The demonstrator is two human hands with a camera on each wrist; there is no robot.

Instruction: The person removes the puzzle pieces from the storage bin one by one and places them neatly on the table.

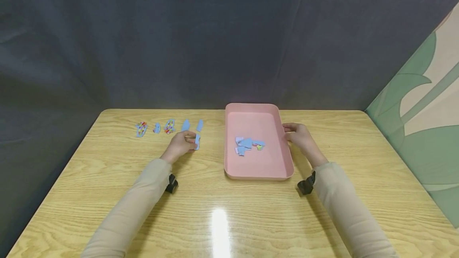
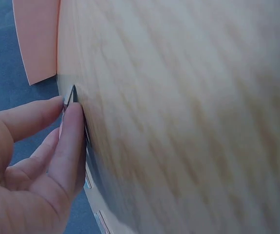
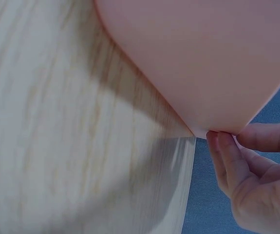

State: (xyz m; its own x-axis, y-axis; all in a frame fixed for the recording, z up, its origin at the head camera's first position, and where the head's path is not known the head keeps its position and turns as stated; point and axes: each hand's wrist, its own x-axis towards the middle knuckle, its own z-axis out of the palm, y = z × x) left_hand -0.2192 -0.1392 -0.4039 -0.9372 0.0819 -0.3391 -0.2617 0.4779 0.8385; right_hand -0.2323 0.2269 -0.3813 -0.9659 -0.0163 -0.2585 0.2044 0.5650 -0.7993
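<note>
My left hand [image 1: 182,145] pinches a flat light-blue puzzle piece [image 1: 197,141] between thumb and fingers, low over the table left of the tray. Only the thin edge of that piece [image 2: 73,93] shows at the fingertips in the left wrist view. On the right, my right hand [image 1: 299,137] grips the side wall of a pink tray [image 1: 259,173], with thumb and fingers at its rim in the right wrist view. Inside the tray lies a small overlapping heap of puzzle pieces [image 1: 245,143], mostly light blue.
Several other pieces lie in a row at the table's far left, among them a multicoloured piece [image 1: 141,129] and a plain blue piece [image 1: 200,125]. A dark curtain [image 1: 229,43] hangs behind the wooden table [image 1: 201,210]. A patterned panel [image 1: 423,102] stands at the right.
</note>
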